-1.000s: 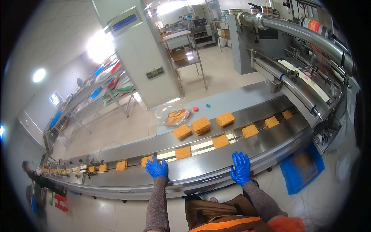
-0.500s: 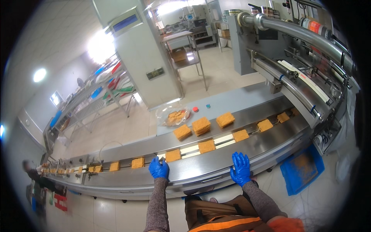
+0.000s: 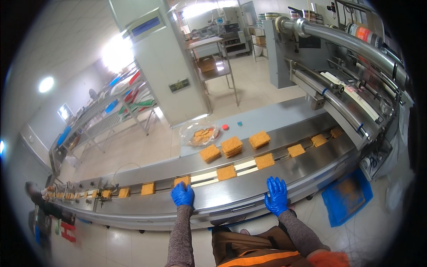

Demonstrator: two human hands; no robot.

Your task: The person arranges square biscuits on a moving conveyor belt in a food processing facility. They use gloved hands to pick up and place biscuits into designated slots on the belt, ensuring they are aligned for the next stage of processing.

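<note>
Rough orange-brown food slabs, like dried noodle cakes, lie spaced along the channel of a steel conveyor (image 3: 240,191). My left hand (image 3: 183,195), in a blue glove, is at the channel's near edge. Its fingers are bent but apart, their tips at the near side of one slab (image 3: 182,180), which they partly cover. My right hand (image 3: 277,196), also gloved in blue, lies flat with fingers stretched on the steel near the front edge, holding nothing. Beyond the channel sit a tall stack (image 3: 231,147) and two lower stacks of slabs, left (image 3: 210,153) and right (image 3: 259,139).
Behind the stacks stand a clear bag (image 3: 199,134) of broken pieces and a red cap (image 3: 225,127). A roller machine (image 3: 329,98) spans the conveyor's right end. A blue tray (image 3: 347,198) with crumbs is on the floor at right. Another person (image 3: 40,200) stands far left.
Slabs in the channel have shifted along it, and one now lies at my left fingertips, which have curled a little. My right hand and the stacks stay put.
</note>
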